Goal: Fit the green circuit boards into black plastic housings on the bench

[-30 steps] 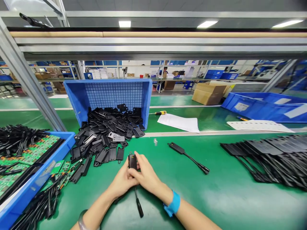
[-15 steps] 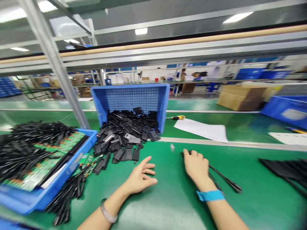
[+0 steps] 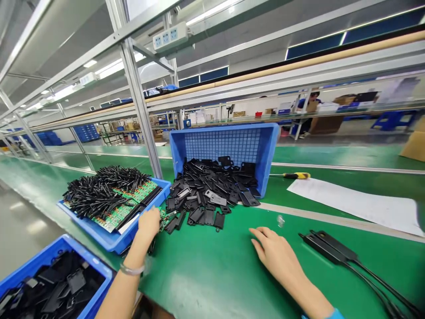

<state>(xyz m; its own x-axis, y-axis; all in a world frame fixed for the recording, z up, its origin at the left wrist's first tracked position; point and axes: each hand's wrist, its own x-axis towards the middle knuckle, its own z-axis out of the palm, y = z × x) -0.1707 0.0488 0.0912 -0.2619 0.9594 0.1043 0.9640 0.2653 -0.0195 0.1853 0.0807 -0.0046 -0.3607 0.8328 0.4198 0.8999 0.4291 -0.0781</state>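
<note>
My left hand reaches to the small green circuit boards with black leads beside the blue tray; its fingers are hidden behind its back. My right hand hovers low over the green bench with fingers stretched out, holding nothing. To its right lie two slim black cased units side by side, cables trailing toward the lower right corner. A blue crate lies on its side, black plastic casings spilling out of it onto the bench.
The blue tray holds boards and bundled black leads. At lower left stands a blue bin of black parts. A screwdriver, white paper and a small clear piece lie on the bench. A metal post rises behind the tray.
The view has swung left. My left hand, open before, has moved left to the boards by the tray. My right hand has let go of a black cabled unit and drawn back from it.
</note>
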